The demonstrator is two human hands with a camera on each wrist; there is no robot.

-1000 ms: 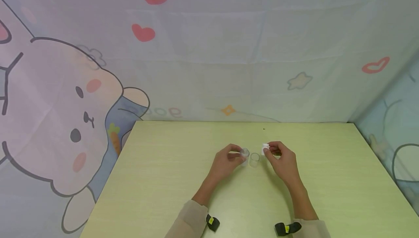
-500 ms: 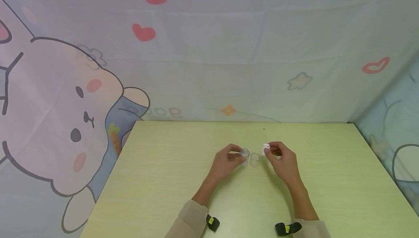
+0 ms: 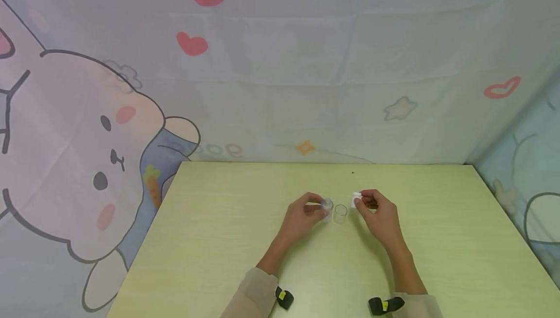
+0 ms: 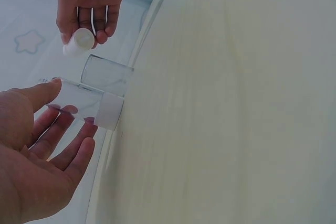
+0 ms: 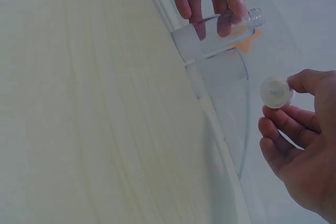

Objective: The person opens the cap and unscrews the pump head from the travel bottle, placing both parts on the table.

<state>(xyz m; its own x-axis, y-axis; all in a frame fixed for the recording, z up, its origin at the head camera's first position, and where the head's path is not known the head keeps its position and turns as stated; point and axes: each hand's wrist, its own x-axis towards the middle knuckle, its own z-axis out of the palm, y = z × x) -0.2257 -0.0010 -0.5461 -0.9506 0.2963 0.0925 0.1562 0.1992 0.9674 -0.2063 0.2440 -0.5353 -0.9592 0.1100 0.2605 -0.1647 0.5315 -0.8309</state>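
My left hand (image 3: pixel 301 217) holds a clear bottle (image 3: pixel 327 206) between thumb and fingers; it stands upright on the table. Its threaded neck is bare in the right wrist view, and its lower part (image 4: pixel 109 110) looks white; whether that is contents cannot be told. Just right of it stands a clear glass cup (image 3: pixel 340 214), close beside the bottle. My right hand (image 3: pixel 381 217) pinches a small white bottle (image 3: pixel 356 198) above the table, right of the cup. The round base of this white bottle (image 5: pixel 275 92) faces the right wrist camera.
The pale yellow-green table (image 3: pixel 218 240) ends at a curtain (image 3: pixel 280 114) printed with a rabbit and hearts. A tiny dark speck (image 3: pixel 353 172) lies near the table's far edge. Black straps with cameras (image 3: pixel 284 298) sit at both wrists.
My right hand has shifted very slightly to the right with the small white bottle. The left hand, clear bottle and glass cup have stayed where they were.
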